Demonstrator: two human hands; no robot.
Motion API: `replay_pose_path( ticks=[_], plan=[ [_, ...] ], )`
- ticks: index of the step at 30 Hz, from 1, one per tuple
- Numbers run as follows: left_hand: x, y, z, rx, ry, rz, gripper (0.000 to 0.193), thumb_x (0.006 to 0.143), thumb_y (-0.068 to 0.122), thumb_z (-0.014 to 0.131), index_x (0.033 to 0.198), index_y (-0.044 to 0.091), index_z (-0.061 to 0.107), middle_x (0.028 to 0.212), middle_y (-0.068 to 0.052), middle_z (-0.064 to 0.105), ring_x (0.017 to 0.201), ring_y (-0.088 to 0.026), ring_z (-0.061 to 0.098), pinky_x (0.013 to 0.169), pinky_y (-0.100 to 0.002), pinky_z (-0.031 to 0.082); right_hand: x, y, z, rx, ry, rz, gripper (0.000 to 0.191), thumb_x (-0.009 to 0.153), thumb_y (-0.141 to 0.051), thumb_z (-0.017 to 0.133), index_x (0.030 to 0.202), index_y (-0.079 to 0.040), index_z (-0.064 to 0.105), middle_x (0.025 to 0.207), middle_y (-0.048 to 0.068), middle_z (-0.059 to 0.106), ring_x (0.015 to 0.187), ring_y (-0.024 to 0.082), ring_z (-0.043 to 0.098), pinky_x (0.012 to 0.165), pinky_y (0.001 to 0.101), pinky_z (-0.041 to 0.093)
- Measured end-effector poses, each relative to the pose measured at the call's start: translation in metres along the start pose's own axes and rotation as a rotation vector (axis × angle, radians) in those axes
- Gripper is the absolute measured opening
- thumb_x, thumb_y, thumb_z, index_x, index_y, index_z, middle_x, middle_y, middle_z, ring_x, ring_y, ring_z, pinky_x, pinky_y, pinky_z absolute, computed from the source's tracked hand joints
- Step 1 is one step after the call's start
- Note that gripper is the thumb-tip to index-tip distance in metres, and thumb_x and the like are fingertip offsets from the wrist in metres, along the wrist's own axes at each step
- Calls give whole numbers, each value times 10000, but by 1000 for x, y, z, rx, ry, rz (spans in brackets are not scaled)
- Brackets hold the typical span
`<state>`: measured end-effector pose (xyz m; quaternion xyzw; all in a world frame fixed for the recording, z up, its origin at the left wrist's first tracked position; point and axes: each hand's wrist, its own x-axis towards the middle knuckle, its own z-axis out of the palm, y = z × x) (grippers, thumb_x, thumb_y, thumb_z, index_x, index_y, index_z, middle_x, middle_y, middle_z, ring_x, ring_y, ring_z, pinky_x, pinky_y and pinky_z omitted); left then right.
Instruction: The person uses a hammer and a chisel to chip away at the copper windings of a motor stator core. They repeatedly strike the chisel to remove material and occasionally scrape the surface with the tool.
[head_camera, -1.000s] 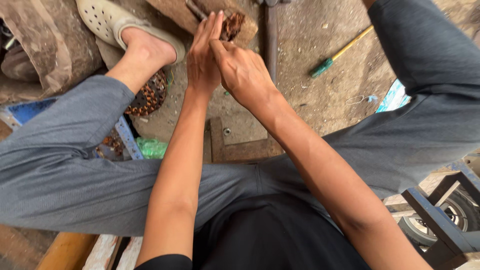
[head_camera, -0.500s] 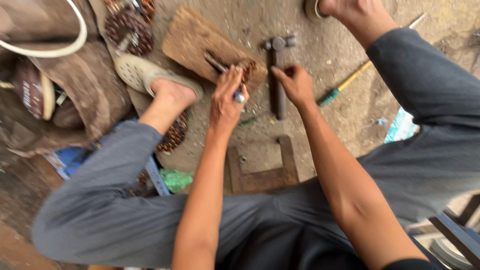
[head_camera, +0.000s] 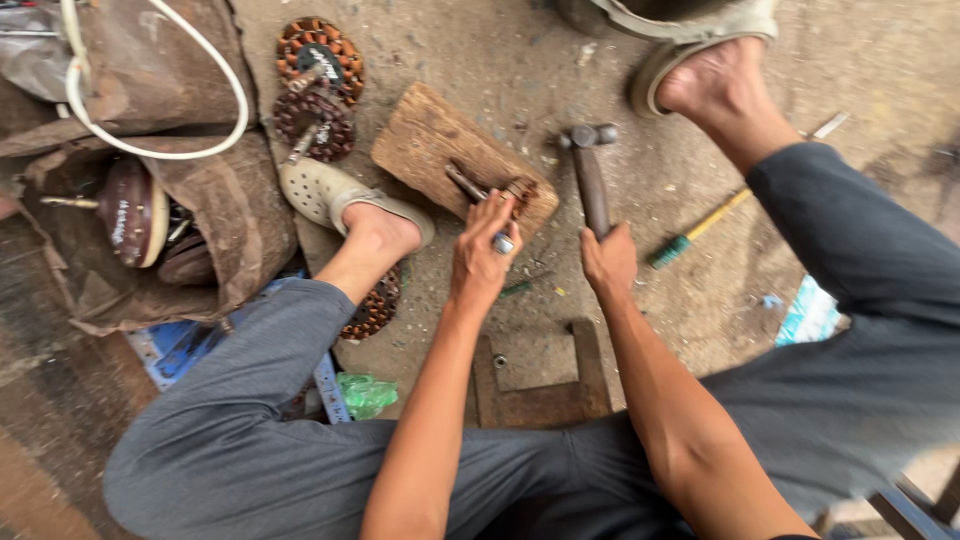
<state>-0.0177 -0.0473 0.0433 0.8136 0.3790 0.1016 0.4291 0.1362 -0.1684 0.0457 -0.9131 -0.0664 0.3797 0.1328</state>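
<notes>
Right hand (head_camera: 610, 262) wraps the hammer (head_camera: 590, 175) handle just right of the wood block (head_camera: 440, 150); one hammer, long axis running away from the person, head at the far end. Left hand (head_camera: 482, 255) pinches one metal rod (head_camera: 470, 190) on the block, angled up-left. Two wound coils (head_camera: 318, 85) lie left of the block.
</notes>
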Motion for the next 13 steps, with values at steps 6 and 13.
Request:
replay_pose_path(
  ticks=[6,13],
  plan=[
    [2,-1,-3,-26,46,48,421,964,165,654,1351,-1,645,1402,-275,606,1312,-443,592,1131,-455,470,-27,-19,-59,297,-330,-7,549,875,-315,715,1270,14,521,836,146,662,655,244,668,548,396,585],
    [0,-9,1,58,-1,94,621,870,216,760,1431,36,562,1448,-292,547,1346,-426,535,1181,-446,391,-85,48,-108,267,-491,-426,489,954,-372,705,1282,-26,596,829,99,692,672,198,665,623,423,565]
  ],
)
